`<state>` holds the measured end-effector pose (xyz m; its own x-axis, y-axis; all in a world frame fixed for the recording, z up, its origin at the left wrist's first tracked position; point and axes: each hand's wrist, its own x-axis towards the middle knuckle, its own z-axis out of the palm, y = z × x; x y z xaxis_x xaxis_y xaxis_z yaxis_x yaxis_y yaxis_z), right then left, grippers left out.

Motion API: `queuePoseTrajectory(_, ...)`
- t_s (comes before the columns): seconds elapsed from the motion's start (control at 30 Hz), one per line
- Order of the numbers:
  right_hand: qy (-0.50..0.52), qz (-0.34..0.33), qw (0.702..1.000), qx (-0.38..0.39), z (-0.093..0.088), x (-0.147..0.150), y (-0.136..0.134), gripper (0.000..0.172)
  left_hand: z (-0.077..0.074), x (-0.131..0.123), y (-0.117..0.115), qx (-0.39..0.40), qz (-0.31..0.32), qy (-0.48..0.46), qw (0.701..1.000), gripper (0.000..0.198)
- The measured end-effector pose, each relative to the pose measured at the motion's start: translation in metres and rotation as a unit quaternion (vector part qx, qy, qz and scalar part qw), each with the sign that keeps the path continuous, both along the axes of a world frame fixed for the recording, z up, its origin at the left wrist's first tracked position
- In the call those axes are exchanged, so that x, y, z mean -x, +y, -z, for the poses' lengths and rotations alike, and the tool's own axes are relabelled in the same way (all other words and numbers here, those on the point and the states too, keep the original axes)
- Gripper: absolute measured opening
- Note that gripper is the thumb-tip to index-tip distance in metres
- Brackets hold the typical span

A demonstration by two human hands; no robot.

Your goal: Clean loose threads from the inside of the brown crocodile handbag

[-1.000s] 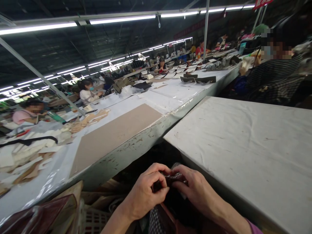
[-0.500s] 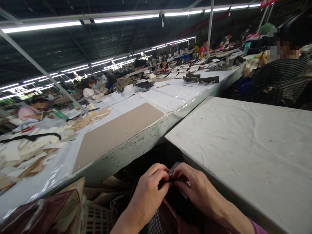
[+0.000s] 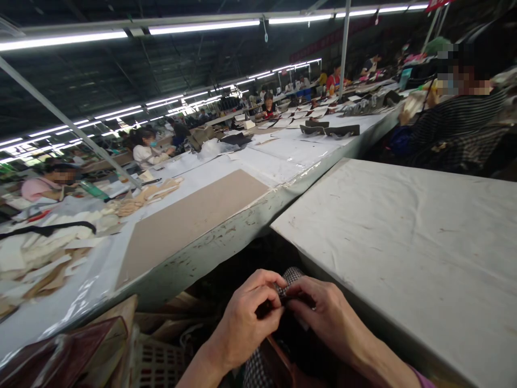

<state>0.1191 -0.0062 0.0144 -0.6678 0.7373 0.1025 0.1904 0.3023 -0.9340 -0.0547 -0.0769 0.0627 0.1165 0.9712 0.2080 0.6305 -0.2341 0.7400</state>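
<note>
Low in the head view, my left hand and my right hand meet over my lap, both with thumb and fingers pinched together. Between the fingertips is the edge of a dark piece of material, whose kind I cannot make out. A brown, leather-like strip shows beneath the hands. Checked cloth appears behind the fingers and again below my left wrist. The fingers and shadow hide much of the held piece.
A white-covered table stands close on my right. Ahead runs a long worktable with a tan board and pale scraps. At lower left are a white plastic basket and a dark red leather-like piece. A person sits at right.
My left index finger has lifted and stretched further toward my right hand, opening a gap above the left thumb. Both hands stay together over the dark piece. The view has shifted slightly.
</note>
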Motion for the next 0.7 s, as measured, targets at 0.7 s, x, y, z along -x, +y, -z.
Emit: queuePoseTrajectory(0.7,0.02,-0.03,0.998,0.042,0.0044,0.0042,0.0044,0.033,0.0068,0.0061,-0.0014,-0.042,-0.012,0.032,0.999,0.022)
